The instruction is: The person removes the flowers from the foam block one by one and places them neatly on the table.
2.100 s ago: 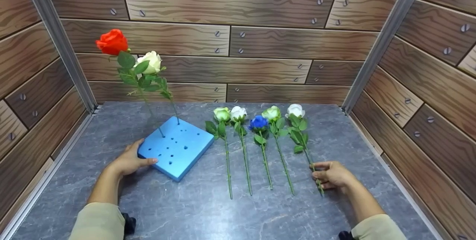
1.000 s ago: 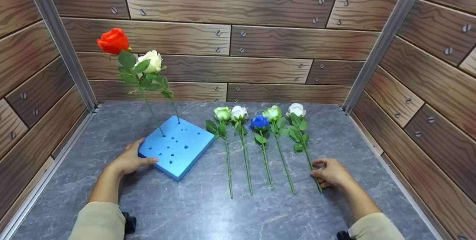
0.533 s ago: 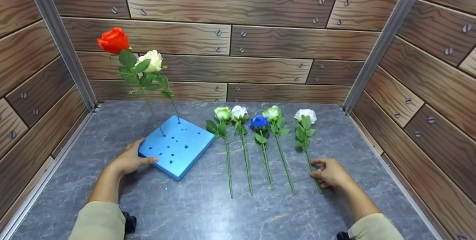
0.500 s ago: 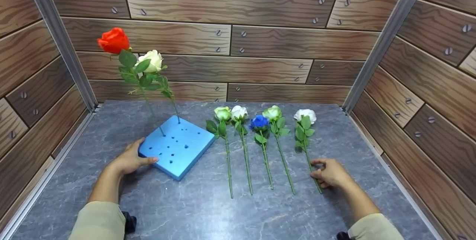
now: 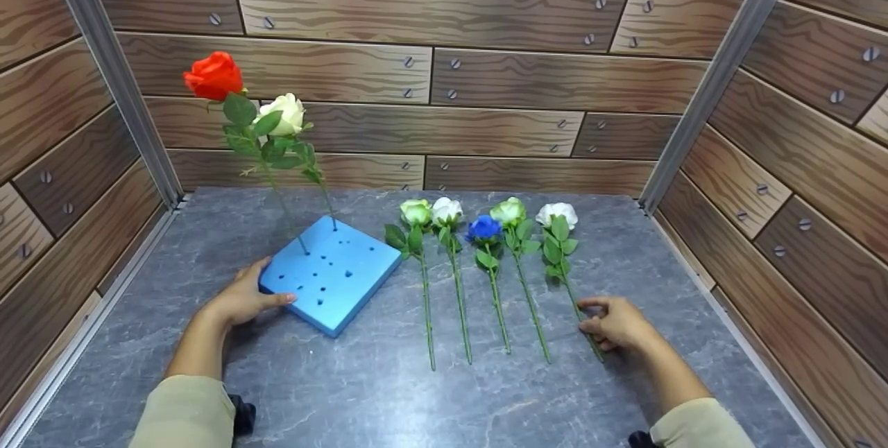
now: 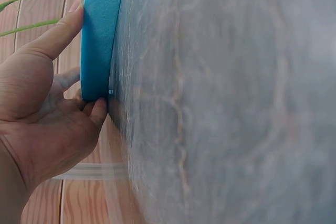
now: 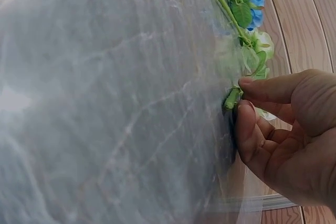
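Observation:
My left hand (image 5: pixel 239 299) grips the near left corner of a blue foam block (image 5: pixel 361 271) that is dotted with holes. In the left wrist view the thumb lies along the block's top edge, with fingertips at its underside. A red rose (image 5: pixel 214 76) and a cream rose (image 5: pixel 284 115) stand upright with their stems in the block. My right hand (image 5: pixel 617 323) pinches the lower stem of a white rose (image 5: pixel 557 215), the rightmost in a row. Its stem end (image 7: pixel 232 98) shows between thumb and index finger in the right wrist view, close over the tabletop.
Left of the held rose lie a green-white rose (image 5: pixel 508 211), a blue rose (image 5: pixel 484 227), another white rose (image 5: pixel 446 210) and another green-white rose (image 5: pixel 415 211), stems toward me. The grey marbled tabletop (image 5: pixel 416 406) is bounded by wood-patterned walls (image 5: pixel 513 80).
The held white rose has turned about its stem; its head swung right, then back left. My right hand shifted slightly along the stem. My left hand and the block have stayed in place.

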Demonstrator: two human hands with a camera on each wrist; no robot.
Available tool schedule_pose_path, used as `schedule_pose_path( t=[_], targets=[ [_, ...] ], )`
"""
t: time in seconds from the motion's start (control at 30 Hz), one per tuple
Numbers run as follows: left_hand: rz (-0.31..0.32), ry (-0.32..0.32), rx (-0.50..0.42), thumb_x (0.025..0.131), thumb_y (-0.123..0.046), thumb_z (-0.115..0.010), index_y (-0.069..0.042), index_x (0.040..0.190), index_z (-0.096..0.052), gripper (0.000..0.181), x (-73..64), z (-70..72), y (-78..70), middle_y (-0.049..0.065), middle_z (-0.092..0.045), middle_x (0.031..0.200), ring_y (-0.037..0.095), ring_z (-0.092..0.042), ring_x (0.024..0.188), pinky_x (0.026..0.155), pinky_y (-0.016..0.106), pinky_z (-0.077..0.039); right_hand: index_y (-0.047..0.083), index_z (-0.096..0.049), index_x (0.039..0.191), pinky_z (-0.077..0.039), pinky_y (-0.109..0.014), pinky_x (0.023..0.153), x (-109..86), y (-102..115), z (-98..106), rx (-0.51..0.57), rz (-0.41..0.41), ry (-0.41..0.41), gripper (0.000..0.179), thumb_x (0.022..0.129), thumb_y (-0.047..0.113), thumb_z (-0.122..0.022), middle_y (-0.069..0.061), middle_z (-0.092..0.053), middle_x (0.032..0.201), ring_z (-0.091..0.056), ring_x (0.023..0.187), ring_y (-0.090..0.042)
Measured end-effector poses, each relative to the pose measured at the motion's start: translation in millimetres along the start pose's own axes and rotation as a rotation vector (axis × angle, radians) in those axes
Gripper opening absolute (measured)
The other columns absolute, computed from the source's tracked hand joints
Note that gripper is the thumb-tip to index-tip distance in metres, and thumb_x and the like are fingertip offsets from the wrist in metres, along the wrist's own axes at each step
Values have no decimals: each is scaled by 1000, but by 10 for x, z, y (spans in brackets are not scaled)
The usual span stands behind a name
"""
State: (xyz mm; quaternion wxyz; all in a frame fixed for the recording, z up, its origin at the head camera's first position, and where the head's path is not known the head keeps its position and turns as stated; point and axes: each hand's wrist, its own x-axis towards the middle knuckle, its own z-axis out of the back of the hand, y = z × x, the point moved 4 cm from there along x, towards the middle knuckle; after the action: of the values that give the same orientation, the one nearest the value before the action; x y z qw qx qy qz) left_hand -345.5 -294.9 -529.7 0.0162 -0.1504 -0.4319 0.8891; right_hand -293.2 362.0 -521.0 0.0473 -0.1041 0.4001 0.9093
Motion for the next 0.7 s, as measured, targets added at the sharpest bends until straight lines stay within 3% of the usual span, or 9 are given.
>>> schedule_pose_path(
  t=[0.17, 0.27, 0.4, 0.53, 0.7],
  targets=[
    [-2, -5, -5, 97, -47, -81, 2, 172, 2, 123, -7, -3, -5, 40, 5, 176, 63, 0, 162, 132, 76, -11, -9, -55, 149, -54, -28, 55, 10, 60, 27, 40, -5, 7, 54, 100, 6, -73, -3, -61, 81, -57, 65, -14],
    [-1, -8, -11, 97, -46, -81, 1, 173, 2, 122, -16, 2, -6, 40, 5, 176, 63, 1, 162, 132, 76, -10, -12, -57, 146, -52, -28, 56, 38, 167, 53, 11, 51, -31, 49, 102, 8, -69, -9, -67, 81, -59, 64, -14],
    [4, -8, -17, 97, -46, -81, 1, 173, 2, 122, -21, 5, 2, 40, 6, 176, 63, 1, 162, 132, 75, -10, -9, -64, 140, -54, -30, 68, 93, 389, 103, -99, 132, -126, 43, 104, 14, -69, -23, -75, 102, -68, 81, -20],
    [10, -7, -21, 97, -47, -81, 1, 173, 3, 123, -21, 5, 5, 39, 6, 176, 63, 1, 163, 132, 75, -9, -4, -66, 141, -57, -37, 80, 162, 627, 74, -124, 160, -153, 42, 106, 20, -66, -30, -73, 127, -71, 105, -32],
    [9, -9, -13, 97, -47, -82, 0, 173, 2, 123, -12, -8, -6, 39, 5, 176, 63, 1, 163, 132, 76, -11, -2, -68, 141, -57, -35, 82, 268, 925, -77, -72, 243, -194, 39, 106, 16, -67, -27, -76, 123, -73, 108, -35]
  ],
)
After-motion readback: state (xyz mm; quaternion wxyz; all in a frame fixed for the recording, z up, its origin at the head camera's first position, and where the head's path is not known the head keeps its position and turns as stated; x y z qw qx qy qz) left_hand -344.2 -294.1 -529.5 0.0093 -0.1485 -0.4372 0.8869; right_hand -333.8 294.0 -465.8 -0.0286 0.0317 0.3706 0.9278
